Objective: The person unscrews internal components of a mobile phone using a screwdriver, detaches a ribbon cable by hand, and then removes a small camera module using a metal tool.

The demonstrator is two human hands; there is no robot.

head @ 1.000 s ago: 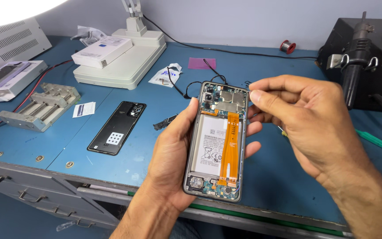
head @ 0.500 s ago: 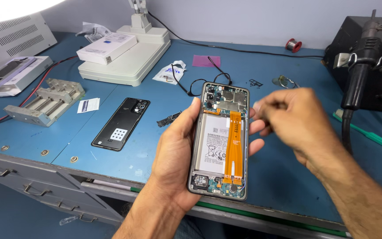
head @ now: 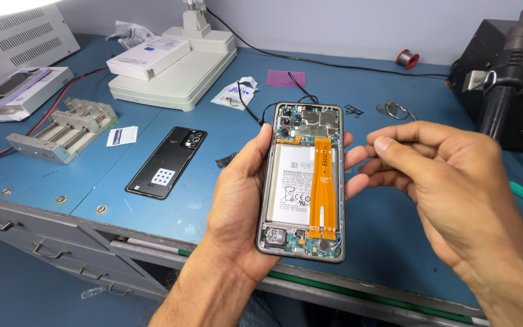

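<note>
My left hand (head: 237,206) grips an opened phone (head: 301,181) from its left side and holds it upright above the blue bench. The phone's back is off, showing a white battery, an orange flex cable down the middle and the circuit boards at top and bottom. My right hand (head: 449,181) hovers just right of the phone with thumb and fingers pinched together. I see nothing between them. The fingertips of my left hand show past the phone's right edge, close to my right hand.
The phone's black back cover (head: 166,162) lies on the bench (head: 122,200) to the left, next to a metal clamp jig (head: 62,130). A white machine (head: 177,85) with a white box (head: 148,57) stands behind. A black soldering station (head: 503,79) stands at right, a solder spool (head: 407,59) behind.
My right hand has drawn away from the phone's top right corner and moved to the right. The phone in my left hand has stayed nearly still.
</note>
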